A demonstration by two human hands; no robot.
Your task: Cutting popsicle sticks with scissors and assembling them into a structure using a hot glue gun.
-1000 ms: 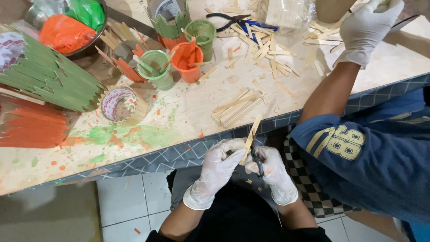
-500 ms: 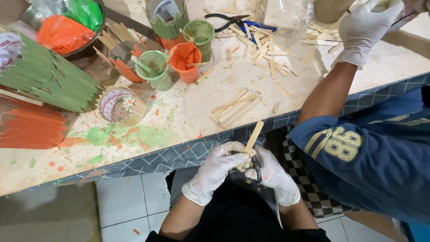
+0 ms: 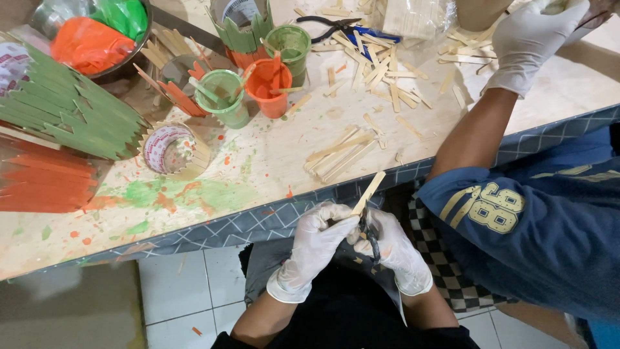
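Both my hands wear white gloves and work below the table's front edge, over my lap. My left hand [image 3: 314,240] pinches the lower end of a plain wooden stick [image 3: 369,191] that points up and to the right. My right hand [image 3: 392,249] grips a dark cutting tool [image 3: 369,234] whose jaws meet the stick near its base. A small pile of bare sticks [image 3: 341,155] lies on the table just above my hands.
A co-worker in a blue shirt [image 3: 529,226] stands at the right, a gloved hand [image 3: 533,40] reaching over the table. The paint-stained table [image 3: 194,194] carries green and orange paint cups [image 3: 268,87], stick-covered cans [image 3: 174,150], scattered sticks [image 3: 381,64], blue-handled pliers [image 3: 336,26] and painted stick panels [image 3: 64,116].
The stick has shifted in my hands, its free end swinging slightly right. My hands stay in place over my lap. The co-worker's arm is nearly unchanged.
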